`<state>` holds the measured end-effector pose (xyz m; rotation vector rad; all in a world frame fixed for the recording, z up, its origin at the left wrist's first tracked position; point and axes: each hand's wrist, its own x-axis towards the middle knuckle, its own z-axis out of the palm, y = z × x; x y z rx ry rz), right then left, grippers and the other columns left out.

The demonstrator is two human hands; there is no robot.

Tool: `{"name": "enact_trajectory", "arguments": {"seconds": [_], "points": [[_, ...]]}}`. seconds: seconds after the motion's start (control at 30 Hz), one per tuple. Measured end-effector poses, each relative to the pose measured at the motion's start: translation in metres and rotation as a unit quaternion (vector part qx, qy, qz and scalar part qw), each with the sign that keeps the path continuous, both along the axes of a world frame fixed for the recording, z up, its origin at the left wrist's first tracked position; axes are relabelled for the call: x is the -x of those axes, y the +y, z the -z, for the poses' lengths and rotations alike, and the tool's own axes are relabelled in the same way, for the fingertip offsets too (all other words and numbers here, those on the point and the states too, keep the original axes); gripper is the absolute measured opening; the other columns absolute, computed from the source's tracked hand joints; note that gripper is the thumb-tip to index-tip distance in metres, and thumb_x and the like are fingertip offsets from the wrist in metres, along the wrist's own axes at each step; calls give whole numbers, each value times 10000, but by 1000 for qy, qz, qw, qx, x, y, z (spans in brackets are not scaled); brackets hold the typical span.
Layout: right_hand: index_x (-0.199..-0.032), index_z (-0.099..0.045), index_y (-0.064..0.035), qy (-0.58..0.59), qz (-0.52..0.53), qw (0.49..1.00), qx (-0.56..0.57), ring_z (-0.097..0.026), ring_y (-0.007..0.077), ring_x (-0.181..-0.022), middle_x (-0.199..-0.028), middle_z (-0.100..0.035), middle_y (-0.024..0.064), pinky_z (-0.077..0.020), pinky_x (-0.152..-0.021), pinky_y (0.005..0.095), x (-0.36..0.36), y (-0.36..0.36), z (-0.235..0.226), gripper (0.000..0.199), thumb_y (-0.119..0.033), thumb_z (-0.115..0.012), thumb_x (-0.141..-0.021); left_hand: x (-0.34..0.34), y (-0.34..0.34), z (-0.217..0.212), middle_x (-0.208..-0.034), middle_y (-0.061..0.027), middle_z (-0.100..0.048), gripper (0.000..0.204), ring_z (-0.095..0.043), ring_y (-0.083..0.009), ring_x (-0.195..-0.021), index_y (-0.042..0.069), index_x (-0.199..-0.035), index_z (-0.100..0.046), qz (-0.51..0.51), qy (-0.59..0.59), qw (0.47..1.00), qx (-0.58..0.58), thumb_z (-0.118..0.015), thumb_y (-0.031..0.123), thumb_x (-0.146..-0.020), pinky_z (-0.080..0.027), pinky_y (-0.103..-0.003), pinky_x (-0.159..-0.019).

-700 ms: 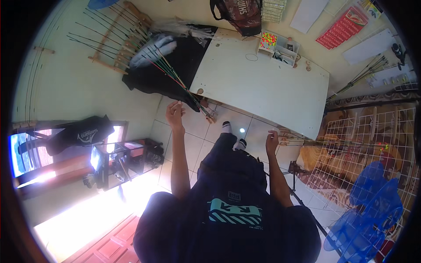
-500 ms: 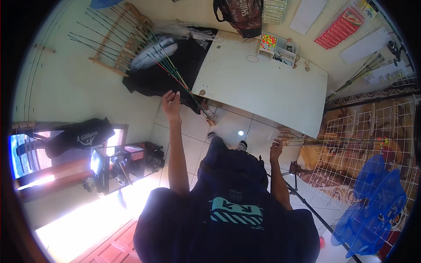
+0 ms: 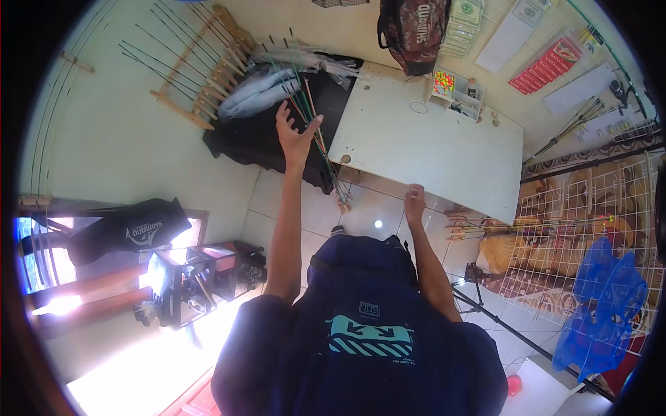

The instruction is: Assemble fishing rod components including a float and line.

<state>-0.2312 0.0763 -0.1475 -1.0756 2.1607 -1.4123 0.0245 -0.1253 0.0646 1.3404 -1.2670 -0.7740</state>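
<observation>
The left hand (image 3: 297,142) is spread open just by the rods (image 3: 322,145), left of the table (image 3: 430,152); the right hand (image 3: 415,199) curls, contents hidden. They look light, springy, fragile-tipped, best gripped near the handles (image 3: 344,206).

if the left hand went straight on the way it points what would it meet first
Probably the bundle of thin rods; the left hand partly overlaps it in view, but depth is unclear, so the gap is hard to judge.
</observation>
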Motion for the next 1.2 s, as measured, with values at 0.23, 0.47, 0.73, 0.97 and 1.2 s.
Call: {"name": "enact_trajectory", "arguments": {"seconds": [0.23,0.47,0.73,0.97,1.2], "points": [[-1140,-541,-92,-98,-168,979,59,-633,130,-704,-826,-639,72,-500,-638,261,-99,-112,-85,310,-38,-587,-839,-4,-27,-15,-1228,-154,-536,743,-561,-223,-1090,1,-1335,-404,152,68,986,0,-814,191,-745,-495,-323,-900],[-917,-633,-29,-113,-187,970,109,-625,140,-663,-803,-684,71,-490,-613,264,-157,-149,-134,109,-16,-656,-812,-28,-23,-4,-1035,-100,-647,465,-617,-138,-884,18,-1137,-583,131,42,990,5,-805,136,-747,-530,-286,-762],[-889,-636,-37,13,-155,979,130,-590,162,-645,-815,-674,57,-483,-598,289,-176,-164,-151,167,-99,-745,-779,-25,-13,-10,-799,-50,-684,175,-631,-83,-726,-21,-868,-660,160,2,987,18,-754,116,-814,-515,-222,-692],[-887,-623,-40,52,-155,981,108,-633,263,-742,-844,-668,118,-500,-673,368,-169,-163,-156,133,-152,-682,-844,-25,-5,-14,-778,-72,-683,143,-655,-109,-706,-19,-837,-632,236,-11,970,50,-719,93,-820,-529,-250,-670],[-999,-656,-10,-27,-171,981,84,-684,294,-700,-817,-692,172,-513,-625,358,-139,-144,-153,154,-123,-576,-933,-23,-1,-13,-858,-64,-695,185,-658,-106,-759,-2,-982,-665,301,-20,953,31,-720,76,-824,-526,-252,-724]]}}
